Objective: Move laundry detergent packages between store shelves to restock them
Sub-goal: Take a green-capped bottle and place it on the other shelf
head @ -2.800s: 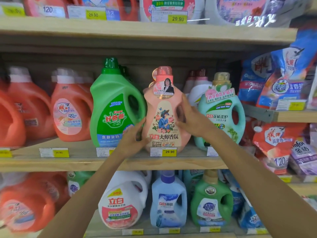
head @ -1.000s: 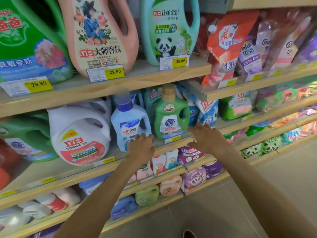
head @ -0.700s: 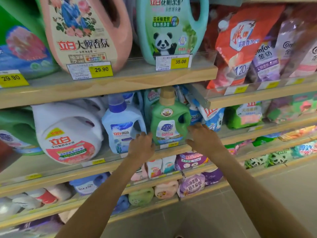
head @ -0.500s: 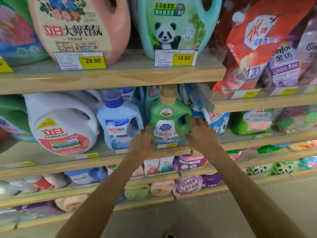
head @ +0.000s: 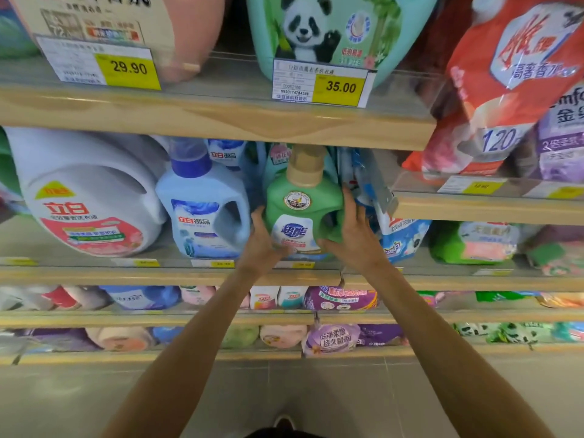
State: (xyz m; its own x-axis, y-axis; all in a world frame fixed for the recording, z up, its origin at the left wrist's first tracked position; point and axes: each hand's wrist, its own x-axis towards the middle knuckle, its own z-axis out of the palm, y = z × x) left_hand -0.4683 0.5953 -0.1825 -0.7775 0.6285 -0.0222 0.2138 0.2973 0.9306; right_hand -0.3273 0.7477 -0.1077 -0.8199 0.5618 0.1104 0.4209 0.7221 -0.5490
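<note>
The left hand (head: 264, 245) is gripping the lower left flank of the green detergent bottle (head: 298, 197), with its fingers curling round the side. The right hand (head: 355, 235) is clasping the opposite flank by the handle, fingers running up the side and thumb coming round the front.

The bottle is standing upright on the middle shelf (head: 126, 275). Its tan cap is reaching close under the upper shelf (head: 221, 121). A pale blue bottle (head: 202, 213) is sitting just beside it on the left and a blue-and-white pouch (head: 403, 238) just beside it on the right.

The pick-up step appears to be under way: the grasp looks set, and the bottle is not visibly leaving the board. The next move is probably calling for a straight pull towards the person. That pull should stay low enough for the cap to clear the upper board, without dragging either neighbour along.

- **Hands:** two, both holding one bottle.
- **Middle shelf, front row:** one green bottle, one pale blue bottle and one white jug (head: 91, 197). The containers behind are too hidden to count.
- **Upper shelf:** two jugs showing in part, a pink jug (head: 189, 33) and a teal panda jug (head: 325, 26), with two readable price tags below them.
</note>
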